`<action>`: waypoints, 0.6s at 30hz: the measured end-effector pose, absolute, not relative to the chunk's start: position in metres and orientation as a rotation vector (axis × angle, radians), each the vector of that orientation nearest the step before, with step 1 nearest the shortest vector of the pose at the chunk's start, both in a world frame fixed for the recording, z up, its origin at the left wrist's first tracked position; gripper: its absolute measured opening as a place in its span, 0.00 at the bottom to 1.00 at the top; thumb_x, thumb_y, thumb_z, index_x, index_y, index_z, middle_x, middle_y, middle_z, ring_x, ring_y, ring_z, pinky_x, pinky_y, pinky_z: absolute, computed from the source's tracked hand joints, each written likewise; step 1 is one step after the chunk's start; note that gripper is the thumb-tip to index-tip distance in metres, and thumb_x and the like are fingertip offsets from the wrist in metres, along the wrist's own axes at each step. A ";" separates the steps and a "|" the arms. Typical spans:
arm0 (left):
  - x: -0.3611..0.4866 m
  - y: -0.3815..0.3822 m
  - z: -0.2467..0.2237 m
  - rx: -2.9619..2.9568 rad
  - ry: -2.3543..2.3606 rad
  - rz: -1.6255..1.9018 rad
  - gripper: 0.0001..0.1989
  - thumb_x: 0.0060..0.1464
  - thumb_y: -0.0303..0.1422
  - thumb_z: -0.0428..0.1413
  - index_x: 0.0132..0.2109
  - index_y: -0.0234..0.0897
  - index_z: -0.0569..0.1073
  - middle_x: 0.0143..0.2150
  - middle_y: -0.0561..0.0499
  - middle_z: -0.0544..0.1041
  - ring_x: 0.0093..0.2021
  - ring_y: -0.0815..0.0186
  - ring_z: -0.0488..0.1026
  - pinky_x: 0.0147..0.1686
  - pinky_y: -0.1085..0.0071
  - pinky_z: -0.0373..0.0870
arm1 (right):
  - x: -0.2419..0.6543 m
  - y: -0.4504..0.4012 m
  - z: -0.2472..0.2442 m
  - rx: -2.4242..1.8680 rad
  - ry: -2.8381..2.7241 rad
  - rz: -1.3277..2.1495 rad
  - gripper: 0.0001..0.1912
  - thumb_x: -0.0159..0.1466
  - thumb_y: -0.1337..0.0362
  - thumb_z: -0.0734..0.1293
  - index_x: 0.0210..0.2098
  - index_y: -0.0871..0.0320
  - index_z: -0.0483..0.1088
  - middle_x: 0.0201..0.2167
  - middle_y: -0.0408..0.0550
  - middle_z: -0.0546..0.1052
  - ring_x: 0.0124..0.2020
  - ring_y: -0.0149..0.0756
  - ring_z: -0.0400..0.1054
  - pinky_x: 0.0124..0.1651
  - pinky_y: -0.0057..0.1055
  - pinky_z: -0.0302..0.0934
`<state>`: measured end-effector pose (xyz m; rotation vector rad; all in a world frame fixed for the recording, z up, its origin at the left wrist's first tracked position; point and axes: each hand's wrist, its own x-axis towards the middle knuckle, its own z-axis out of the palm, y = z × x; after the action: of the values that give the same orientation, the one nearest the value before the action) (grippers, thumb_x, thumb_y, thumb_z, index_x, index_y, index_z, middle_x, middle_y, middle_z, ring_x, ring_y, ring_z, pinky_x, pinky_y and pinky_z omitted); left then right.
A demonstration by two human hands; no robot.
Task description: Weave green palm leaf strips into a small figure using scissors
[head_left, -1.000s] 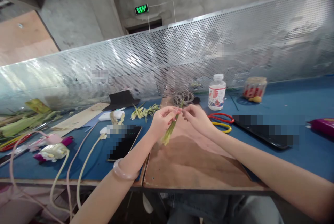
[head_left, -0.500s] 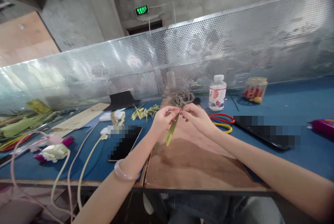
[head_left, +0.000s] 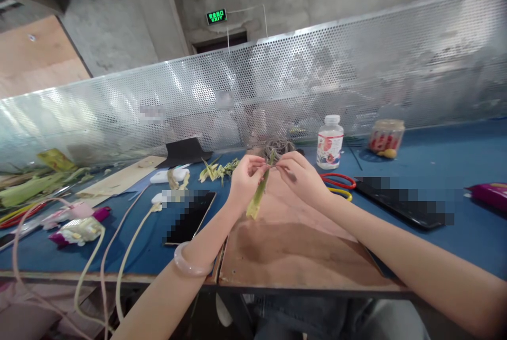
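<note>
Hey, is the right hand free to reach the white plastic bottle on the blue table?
Probably not at once: the right hand is pinching the green leaf strip together with the left hand. The bottle stands just beyond it, with nothing between; only the red and yellow loops lie nearby.

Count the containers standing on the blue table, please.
2: a clear plastic bottle right of the hands, and a squat jar further right by the perforated screen. Others may be hidden.
</note>
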<state>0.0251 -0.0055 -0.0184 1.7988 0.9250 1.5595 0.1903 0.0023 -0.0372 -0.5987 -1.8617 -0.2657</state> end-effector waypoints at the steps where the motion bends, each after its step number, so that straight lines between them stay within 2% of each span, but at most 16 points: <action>1: 0.025 -0.005 -0.019 1.817 0.937 1.559 0.10 0.49 0.35 0.58 0.37 0.35 0.69 0.32 0.49 0.74 0.31 0.68 0.71 0.30 0.73 0.68 | 0.191 0.004 -0.037 -0.586 -1.888 -0.305 0.07 0.65 0.69 0.58 0.38 0.56 0.67 0.38 0.52 0.70 0.42 0.39 0.64 0.45 0.39 0.63; 6: 0.024 -0.002 -0.023 1.934 0.979 1.518 0.09 0.51 0.36 0.56 0.37 0.36 0.73 0.32 0.49 0.75 0.30 0.69 0.70 0.31 0.72 0.67 | 0.193 0.005 -0.034 -0.594 -1.980 -0.435 0.10 0.67 0.67 0.56 0.40 0.55 0.68 0.41 0.53 0.71 0.44 0.41 0.64 0.47 0.43 0.61; 18: 0.027 0.000 -0.019 1.925 1.003 1.445 0.08 0.49 0.34 0.57 0.36 0.35 0.76 0.30 0.49 0.76 0.28 0.68 0.70 0.30 0.71 0.66 | 0.193 0.010 -0.030 -0.702 -1.964 -0.765 0.12 0.67 0.68 0.56 0.36 0.57 0.71 0.38 0.51 0.72 0.39 0.40 0.62 0.40 0.37 0.56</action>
<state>0.0266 0.0001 -0.0192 1.9252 1.0027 1.4452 0.1932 0.0096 -0.0295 -0.7023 -1.9640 -0.7649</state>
